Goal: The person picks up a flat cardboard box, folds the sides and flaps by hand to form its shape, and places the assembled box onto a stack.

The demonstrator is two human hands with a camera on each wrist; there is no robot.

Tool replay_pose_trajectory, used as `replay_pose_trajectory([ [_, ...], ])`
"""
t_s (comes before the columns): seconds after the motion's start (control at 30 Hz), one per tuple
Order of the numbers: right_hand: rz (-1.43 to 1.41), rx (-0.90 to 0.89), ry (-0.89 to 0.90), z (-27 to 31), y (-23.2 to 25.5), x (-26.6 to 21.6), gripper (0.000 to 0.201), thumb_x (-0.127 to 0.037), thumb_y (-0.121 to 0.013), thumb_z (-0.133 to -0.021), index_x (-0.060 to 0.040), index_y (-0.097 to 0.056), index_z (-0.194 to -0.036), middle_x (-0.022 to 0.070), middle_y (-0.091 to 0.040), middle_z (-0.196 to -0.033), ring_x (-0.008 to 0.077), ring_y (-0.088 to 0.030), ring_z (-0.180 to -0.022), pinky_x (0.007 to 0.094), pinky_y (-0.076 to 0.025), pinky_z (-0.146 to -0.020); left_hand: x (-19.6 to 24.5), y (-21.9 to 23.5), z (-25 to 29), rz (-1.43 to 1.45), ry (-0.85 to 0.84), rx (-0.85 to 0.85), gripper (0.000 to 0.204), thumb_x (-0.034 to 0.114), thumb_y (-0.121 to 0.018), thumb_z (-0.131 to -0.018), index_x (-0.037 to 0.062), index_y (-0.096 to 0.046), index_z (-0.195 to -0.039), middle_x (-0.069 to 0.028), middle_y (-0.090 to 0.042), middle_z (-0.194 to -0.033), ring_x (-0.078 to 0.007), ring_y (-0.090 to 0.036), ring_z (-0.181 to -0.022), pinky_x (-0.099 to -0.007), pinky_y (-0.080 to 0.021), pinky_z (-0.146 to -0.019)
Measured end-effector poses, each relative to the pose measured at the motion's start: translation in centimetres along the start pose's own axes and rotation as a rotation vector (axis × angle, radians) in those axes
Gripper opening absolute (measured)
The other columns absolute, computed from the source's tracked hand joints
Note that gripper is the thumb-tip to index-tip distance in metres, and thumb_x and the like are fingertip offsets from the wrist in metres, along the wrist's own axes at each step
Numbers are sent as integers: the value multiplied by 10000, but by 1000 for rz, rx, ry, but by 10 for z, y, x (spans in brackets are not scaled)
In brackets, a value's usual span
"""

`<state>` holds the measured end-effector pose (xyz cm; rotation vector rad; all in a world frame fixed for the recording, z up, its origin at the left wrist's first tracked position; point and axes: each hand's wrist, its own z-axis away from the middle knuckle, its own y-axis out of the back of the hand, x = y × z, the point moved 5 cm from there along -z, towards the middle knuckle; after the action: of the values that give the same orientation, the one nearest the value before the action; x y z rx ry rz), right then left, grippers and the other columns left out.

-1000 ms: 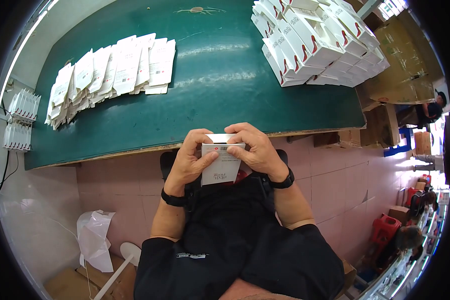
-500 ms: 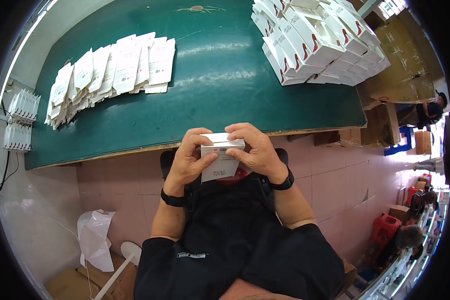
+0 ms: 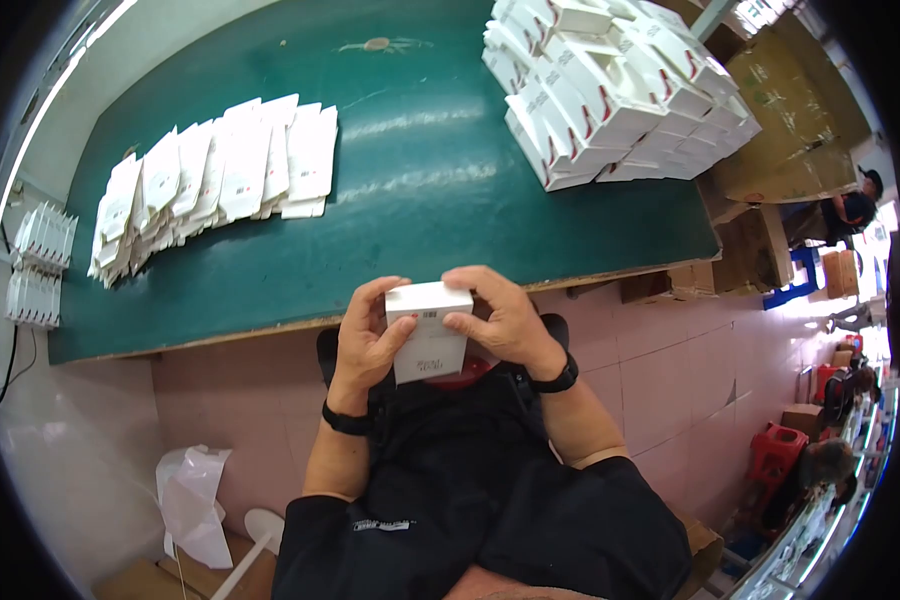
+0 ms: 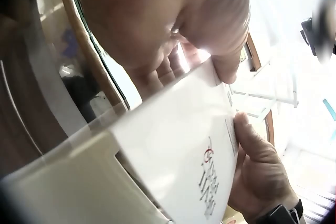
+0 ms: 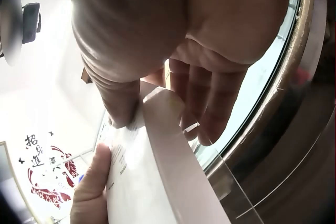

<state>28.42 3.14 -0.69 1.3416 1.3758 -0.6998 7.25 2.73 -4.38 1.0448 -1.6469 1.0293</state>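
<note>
A small white carton (image 3: 432,340) with printed text and a barcode is held upright between both hands, over the lap at the table's front edge. My left hand (image 3: 366,338) grips its left side, thumb on the printed face and fingers behind. My right hand (image 3: 508,318) holds the right side the same way, its thumb near the barcode. The top end panel lies flat across the carton. In the left wrist view a dark gap shows along an edge of the carton (image 4: 178,145). The right wrist view shows the right fingers (image 5: 212,103) extending past the carton's side.
On the green table (image 3: 400,215), a row of overlapping flat white cartons (image 3: 225,175) lies at the left. Stacked formed cartons (image 3: 620,110) with red shoe prints stand at the right. A brown cardboard box (image 3: 785,115) is beyond them. More cartons (image 3: 42,240) are at the far left.
The carton's top end, showing a dark gap a second ago, is now covered by a flat white panel. Both hands keep their hold; the whole head view has shifted slightly.
</note>
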Motion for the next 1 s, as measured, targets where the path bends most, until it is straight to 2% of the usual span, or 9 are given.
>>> replay_pose_trajectory([
  [0.07, 10, -54, -96, 0, 3, 0, 411, -147, -839, -896, -14, -665, -1243, 114, -679, -1212, 204, -677, -1071, 318, -563, -897, 0, -3, -3, 54, -13, 18, 565, 130, -744, -983, 30, -478, -1471, -128, -614, -1341, -216, -572, -1257, -366, -452, -1093],
  [0.3, -1, -35, -32, -4, 8, -5, 420, -177, -827, -923, -13, -655, -1269, 97, -670, -1184, 182, -670, -1068, 315, -566, -909, -2, 0, -1, 97, 112, 56, 687, 142, -727, -1001, 23, -360, -1569, -139, -615, -1339, -223, -621, -1209, -361, -490, -1064],
  [0.37, -5, -34, -27, -5, 9, -3, 434, -186, -824, -928, -12, -647, -1284, 93, -669, -1189, 182, -668, -1078, 317, -566, -918, 7, -8, -3, 110, 93, 12, 701, 152, -741, -993, 20, -363, -1569, -141, -617, -1345, -224, -623, -1210, -363, -491, -1064],
  [0.47, -352, 118, -144, -4, 20, 7, 505, -200, -818, -940, -14, -603, -1357, 91, -659, -1245, 188, -655, -1132, 330, -558, -957, 17, -17, -2, 133, 63, -72, 731, 172, -769, -977, 13, -369, -1568, -146, -620, -1356, -227, -626, -1212, -368, -492, -1065],
  [0.6, -284, 66, -126, -10, 32, -12, 587, -288, -817, -935, -8, -583, -1396, 135, -643, -1290, 259, -658, -1149, 386, -577, -960, 21, -9, 3, -46, 161, -88, 722, 164, -818, -931, -5, -446, -1526, -147, -642, -1340, -215, -628, -1212, -361, -485, -1069],
  [0.73, -9, -68, -72, -16, 47, -52, 693, -411, -816, -923, -36, -562, -1448, 157, -617, -1354, 262, -625, -1232, 382, -514, -1047, 71, -7, -1, -389, 58, 7, 639, 100, -850, -857, 29, -582, -1433, -138, -685, -1247, -246, -664, -1155, -367, -512, -1016],
  [0.83, 160, -145, 24, -22, 53, -71, 736, -461, -822, -890, -40, -574, -1440, 188, -605, -1374, 317, -612, -1261, 400, -503, -1062, 100, -14, -3, -887, -183, -42, 603, 28, -843, -763, 77, -669, -1338, -121, -697, -1184, -304, -683, -1083, -409, -513, -987],
  [0.97, 310, -199, 132, -20, 54, -93, 761, -470, -843, -846, -37, -592, -1420, 220, -586, -1404, 379, -590, -1290, 421, -493, -1074, 116, -17, -11, -1088, -476, -28, 604, 16, -812, -748, 101, -677, -1331, -122, -699, -1148, -335, -657, -1070, -460, -511, -949],
  [1.0, 342, -209, 162, -19, 54, -97, 763, -462, -852, -832, -35, -599, -1412, 228, -580, -1414, 396, -582, -1298, 426, -491, -1076, 116, -18, -13, -1086, -479, -26, 604, 16, -812, -748, 101, -677, -1331, -122, -699, -1148, -335, -657, -1070, -460, -511, -949],
])
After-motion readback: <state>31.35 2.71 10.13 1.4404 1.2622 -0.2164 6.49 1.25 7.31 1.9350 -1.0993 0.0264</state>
